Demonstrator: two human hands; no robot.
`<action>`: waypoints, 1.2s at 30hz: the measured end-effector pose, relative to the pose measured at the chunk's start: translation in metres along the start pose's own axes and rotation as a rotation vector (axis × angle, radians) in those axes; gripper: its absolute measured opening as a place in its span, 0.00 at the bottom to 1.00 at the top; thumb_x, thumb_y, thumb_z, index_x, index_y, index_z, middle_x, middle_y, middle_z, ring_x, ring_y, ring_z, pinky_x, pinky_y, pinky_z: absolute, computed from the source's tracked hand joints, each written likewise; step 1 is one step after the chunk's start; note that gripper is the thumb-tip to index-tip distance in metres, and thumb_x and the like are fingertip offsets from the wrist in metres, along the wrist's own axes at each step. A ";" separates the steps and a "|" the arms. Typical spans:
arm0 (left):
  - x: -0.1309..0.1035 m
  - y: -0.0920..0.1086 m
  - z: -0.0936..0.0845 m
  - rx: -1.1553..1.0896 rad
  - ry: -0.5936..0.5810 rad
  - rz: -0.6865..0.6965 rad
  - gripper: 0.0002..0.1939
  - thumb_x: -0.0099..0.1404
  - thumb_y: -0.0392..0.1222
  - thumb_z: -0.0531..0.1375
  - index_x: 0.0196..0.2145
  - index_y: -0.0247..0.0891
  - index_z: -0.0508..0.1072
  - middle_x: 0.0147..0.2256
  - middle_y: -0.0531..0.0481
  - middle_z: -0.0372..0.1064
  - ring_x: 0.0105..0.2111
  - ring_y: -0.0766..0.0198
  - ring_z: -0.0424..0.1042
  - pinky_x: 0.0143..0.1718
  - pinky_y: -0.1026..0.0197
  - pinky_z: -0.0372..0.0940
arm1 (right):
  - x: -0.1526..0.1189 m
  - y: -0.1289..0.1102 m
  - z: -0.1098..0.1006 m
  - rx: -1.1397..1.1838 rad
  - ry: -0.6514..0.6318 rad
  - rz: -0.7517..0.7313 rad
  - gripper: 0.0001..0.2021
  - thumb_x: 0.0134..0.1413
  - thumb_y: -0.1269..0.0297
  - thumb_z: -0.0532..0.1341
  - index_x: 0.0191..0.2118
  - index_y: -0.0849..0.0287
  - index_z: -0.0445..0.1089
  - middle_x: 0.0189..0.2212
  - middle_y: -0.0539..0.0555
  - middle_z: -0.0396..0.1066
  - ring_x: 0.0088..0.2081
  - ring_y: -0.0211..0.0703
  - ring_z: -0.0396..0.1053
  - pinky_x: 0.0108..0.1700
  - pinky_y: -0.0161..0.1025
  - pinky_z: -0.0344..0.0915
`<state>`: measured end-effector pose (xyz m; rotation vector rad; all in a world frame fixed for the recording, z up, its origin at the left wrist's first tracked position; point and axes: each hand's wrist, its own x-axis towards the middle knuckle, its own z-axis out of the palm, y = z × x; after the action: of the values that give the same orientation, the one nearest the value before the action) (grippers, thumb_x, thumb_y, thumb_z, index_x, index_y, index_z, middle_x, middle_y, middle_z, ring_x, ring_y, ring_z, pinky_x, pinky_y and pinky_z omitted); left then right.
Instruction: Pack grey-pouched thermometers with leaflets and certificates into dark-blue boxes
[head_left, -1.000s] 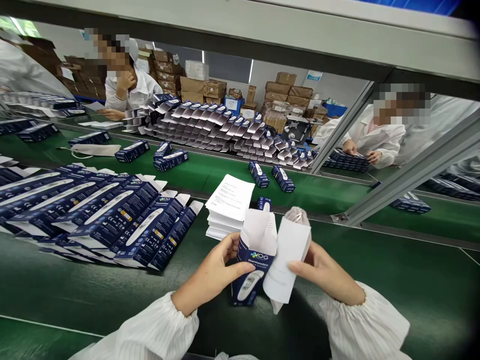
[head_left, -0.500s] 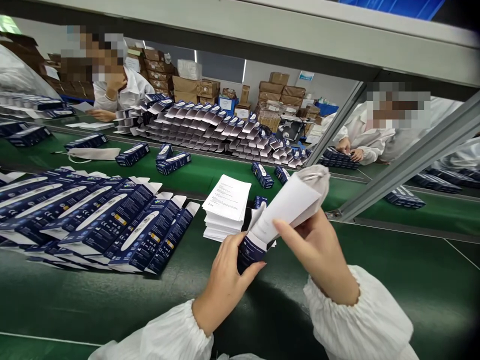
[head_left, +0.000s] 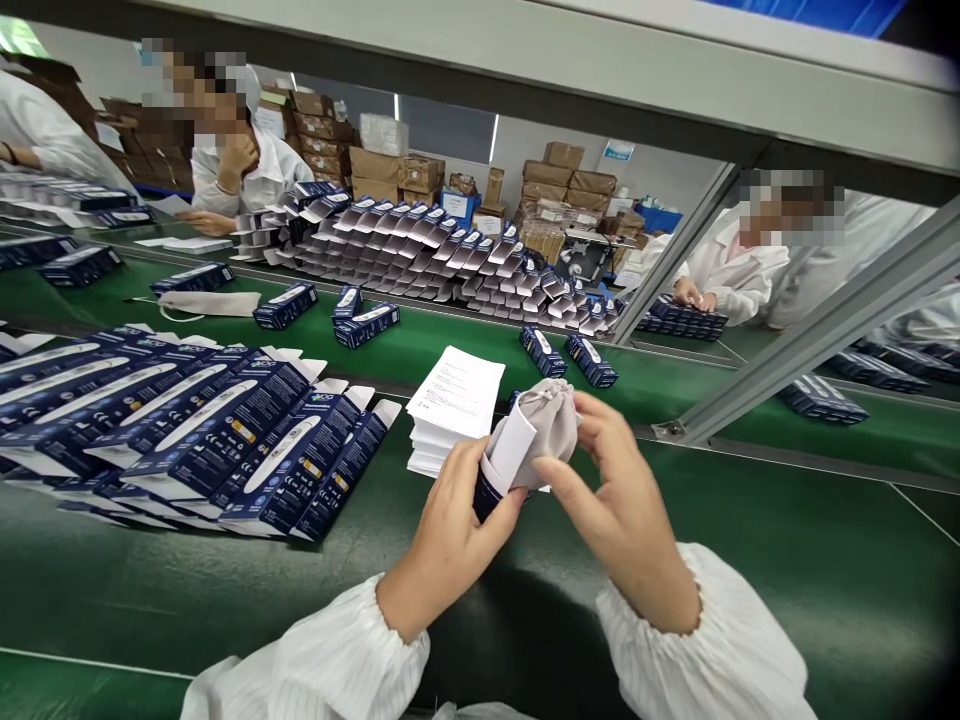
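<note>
Head view: left hand (head_left: 450, 525) clasped round dark blue carton (head_left: 486, 492), held above green belt (head_left: 750, 560). Right hand (head_left: 622, 510) pinching grey drawstring pouch (head_left: 551, 425) and white leaflet (head_left: 514, 450), both seated in carton mouth. Leaflet stack (head_left: 454, 405) just behind; fanned flat cartons (head_left: 225, 440) to left.

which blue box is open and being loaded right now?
The blue box gripped in the left hand, with a grey pouch and white leaflet poking out; the right hand pushes them. Others lie on the belt.
</note>
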<state>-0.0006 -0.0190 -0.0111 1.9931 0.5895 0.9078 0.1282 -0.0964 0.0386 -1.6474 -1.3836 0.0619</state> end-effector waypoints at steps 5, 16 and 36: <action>-0.002 0.004 -0.007 -0.036 -0.061 -0.018 0.19 0.63 0.40 0.54 0.51 0.44 0.58 0.47 0.49 0.60 0.48 0.60 0.60 0.47 0.60 0.58 | 0.022 -0.009 -0.019 -0.080 -0.061 -0.187 0.14 0.57 0.61 0.55 0.49 0.53 0.63 0.44 0.54 0.67 0.43 0.45 0.65 0.44 0.43 0.64; -0.023 -0.006 -0.008 -0.098 -0.093 -0.143 0.28 0.64 0.46 0.52 0.59 0.48 0.47 0.58 0.51 0.50 0.58 0.60 0.51 0.58 0.57 0.50 | -0.009 0.011 0.008 0.096 -0.110 0.014 0.13 0.60 0.60 0.51 0.44 0.52 0.70 0.44 0.53 0.69 0.47 0.46 0.64 0.50 0.47 0.61; -0.029 0.001 0.010 -0.577 -0.038 -0.397 0.20 0.68 0.46 0.44 0.57 0.51 0.52 0.59 0.57 0.49 0.60 0.64 0.47 0.60 0.59 0.47 | -0.053 0.005 0.066 0.623 -0.087 0.562 0.19 0.61 0.53 0.45 0.57 0.48 0.50 0.57 0.51 0.54 0.57 0.44 0.53 0.55 0.43 0.57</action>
<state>-0.0107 -0.0443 -0.0249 1.3143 0.5922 0.6913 0.0745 -0.0974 -0.0277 -1.4436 -0.7977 0.8146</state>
